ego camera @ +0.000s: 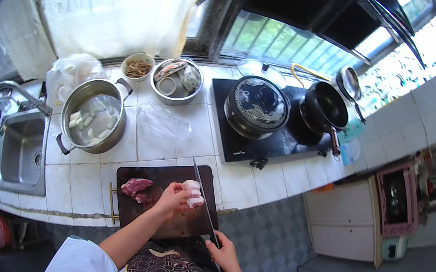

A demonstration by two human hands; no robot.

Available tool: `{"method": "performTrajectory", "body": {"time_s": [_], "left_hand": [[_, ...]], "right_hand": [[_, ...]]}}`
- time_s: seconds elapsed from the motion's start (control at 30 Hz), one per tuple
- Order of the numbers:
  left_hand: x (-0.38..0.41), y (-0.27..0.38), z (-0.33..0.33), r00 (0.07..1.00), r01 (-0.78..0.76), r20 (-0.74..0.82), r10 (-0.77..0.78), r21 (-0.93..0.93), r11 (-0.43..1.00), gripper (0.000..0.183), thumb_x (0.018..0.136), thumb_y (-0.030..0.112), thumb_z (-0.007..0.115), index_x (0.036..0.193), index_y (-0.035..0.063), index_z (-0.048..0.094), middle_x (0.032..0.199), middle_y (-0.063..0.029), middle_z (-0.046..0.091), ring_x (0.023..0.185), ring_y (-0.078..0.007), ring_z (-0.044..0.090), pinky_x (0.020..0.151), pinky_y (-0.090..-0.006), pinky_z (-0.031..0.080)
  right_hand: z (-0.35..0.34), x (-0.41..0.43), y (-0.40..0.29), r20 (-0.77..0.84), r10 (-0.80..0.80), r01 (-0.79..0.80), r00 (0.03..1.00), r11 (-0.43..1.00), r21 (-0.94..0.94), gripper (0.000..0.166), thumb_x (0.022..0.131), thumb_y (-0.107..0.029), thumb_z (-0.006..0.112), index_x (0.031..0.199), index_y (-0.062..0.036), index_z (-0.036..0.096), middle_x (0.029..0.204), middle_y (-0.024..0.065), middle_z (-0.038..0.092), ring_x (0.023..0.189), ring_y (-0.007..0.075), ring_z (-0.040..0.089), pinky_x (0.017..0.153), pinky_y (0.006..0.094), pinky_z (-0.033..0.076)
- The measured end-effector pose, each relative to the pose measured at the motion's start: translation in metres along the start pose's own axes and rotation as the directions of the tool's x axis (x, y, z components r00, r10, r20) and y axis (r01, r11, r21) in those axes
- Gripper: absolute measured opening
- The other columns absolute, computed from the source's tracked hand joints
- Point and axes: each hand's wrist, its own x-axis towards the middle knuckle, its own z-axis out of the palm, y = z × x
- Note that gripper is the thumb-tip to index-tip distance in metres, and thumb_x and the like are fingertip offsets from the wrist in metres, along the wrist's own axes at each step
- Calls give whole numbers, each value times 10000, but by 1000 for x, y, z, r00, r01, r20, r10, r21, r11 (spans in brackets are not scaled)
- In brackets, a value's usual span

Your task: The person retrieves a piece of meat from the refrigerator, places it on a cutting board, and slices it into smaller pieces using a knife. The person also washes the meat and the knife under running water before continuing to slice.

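Observation:
My left hand [172, 201] grips a pale, fatty piece of meat [193, 194] with pinkish bands, held over a dark cutting board [167, 223]. Close along its right side runs the blade of a long kitchen knife [206, 197], tip pointing away from me. The knife's black handle is in my right hand [226, 252], near the board's front right corner. Whether the blade touches the meat I cannot tell. Red raw meat [136, 189] lies on the left part of the board. A brass-coloured handle [111, 203] sticks out from the board's left edge.
Left of the board stand a large pot [93, 114] with pale chunks in liquid and a steel sink [23, 149]. Behind lie a clear plastic bag [163, 121] and a basin of dishes [176, 81]. A gas hob [237, 148] at right carries a lidded pot [257, 107] and a pan [325, 108].

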Motion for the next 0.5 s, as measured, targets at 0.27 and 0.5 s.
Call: {"method": "performTrajectory", "body": {"time_s": [0.27, 0.5], "left_hand": [[15, -43, 21, 871, -193, -434, 232, 134, 972, 390, 804, 129, 668, 1076, 39, 404, 977, -106, 551, 829, -185, 603, 598, -304, 554], [14, -98, 34, 603, -219, -638, 480, 446, 868, 388, 749, 98, 694, 1037, 26, 445, 971, -123, 541, 863, -235, 579, 666, -342, 514]], "right_hand": [[-64, 59, 1, 284, -186, 273, 941, 912, -307, 371, 831, -269, 634, 1141, -76, 570, 880, 123, 663, 825, 231, 640, 746, 331, 488], [-66, 94, 24, 318, -96, 244, 943, 849, -468, 377, 870, -393, 558, 1131, -123, 579, 875, 171, 652, 851, 334, 635, 734, 383, 487]]}}
